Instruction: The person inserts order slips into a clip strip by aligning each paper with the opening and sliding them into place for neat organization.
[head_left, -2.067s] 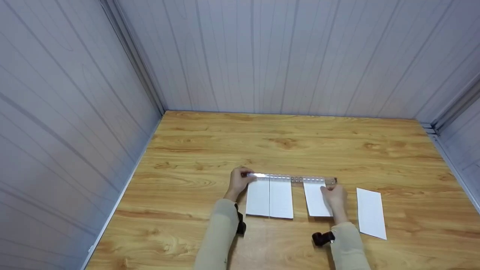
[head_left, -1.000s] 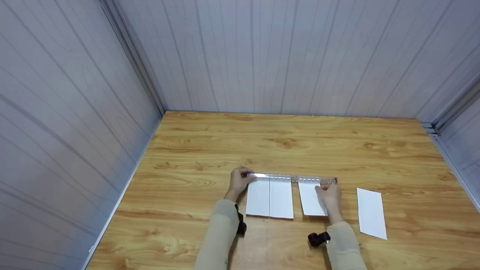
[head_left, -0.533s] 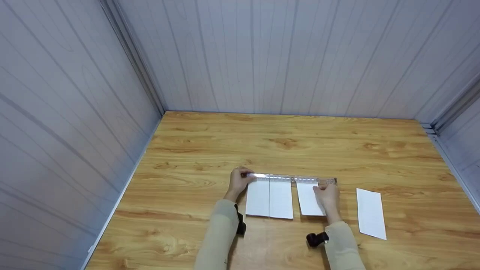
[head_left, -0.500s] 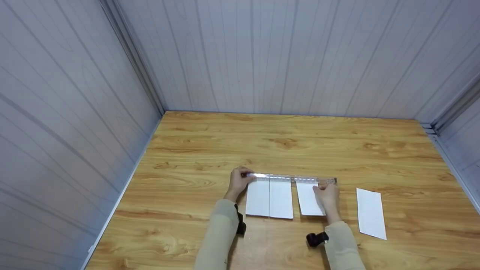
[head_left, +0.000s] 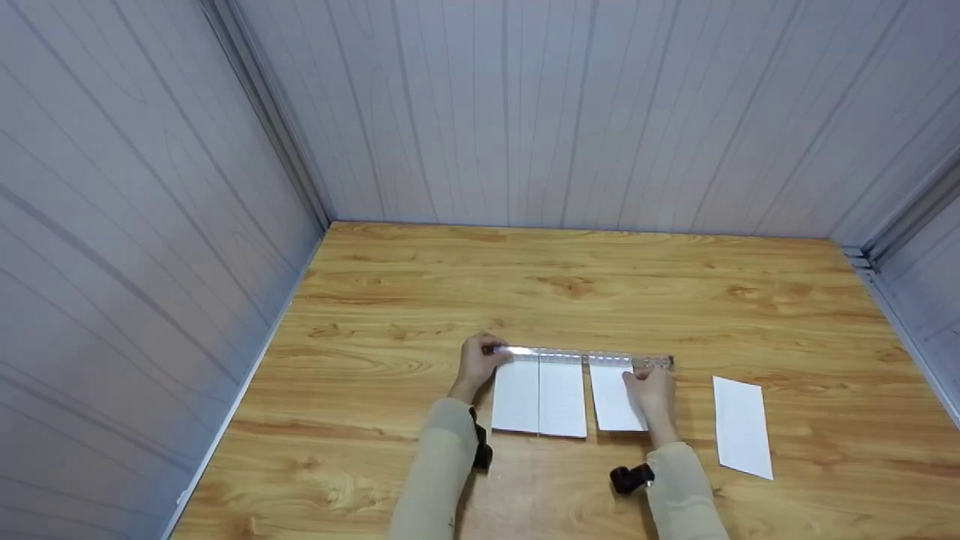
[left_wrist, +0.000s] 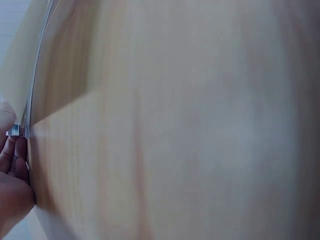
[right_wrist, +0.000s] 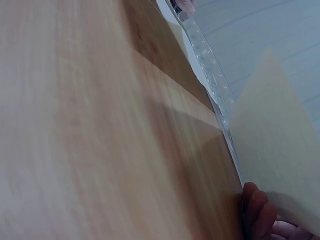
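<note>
A clear plastic ruler (head_left: 551,355) spans the upper edges of three white paper strips in the head view. My left hand (head_left: 478,361) pinches the ruler's left end; the left wrist view shows thumb and fingers (left_wrist: 20,145) around that end. Two strips, the left one (head_left: 515,397) and its neighbour (head_left: 562,401), lie side by side with a thin line between them. A small gap to their right stands the third paper strip (head_left: 613,401), held by its right side in my right hand (head_left: 654,394). Paper and curled fingers (right_wrist: 260,212) appear in the right wrist view.
A fourth white paper strip (head_left: 742,427) lies slightly tilted to the right of my right hand. All of it rests on a wood-grain table (head_left: 570,285). Pale panel walls (head_left: 525,112) rise behind and at the sides.
My right hand has slid the third paper strip left along the ruler, narrowing the gap to the pair. The left hand, the ruler and the other strips have stayed in place.
</note>
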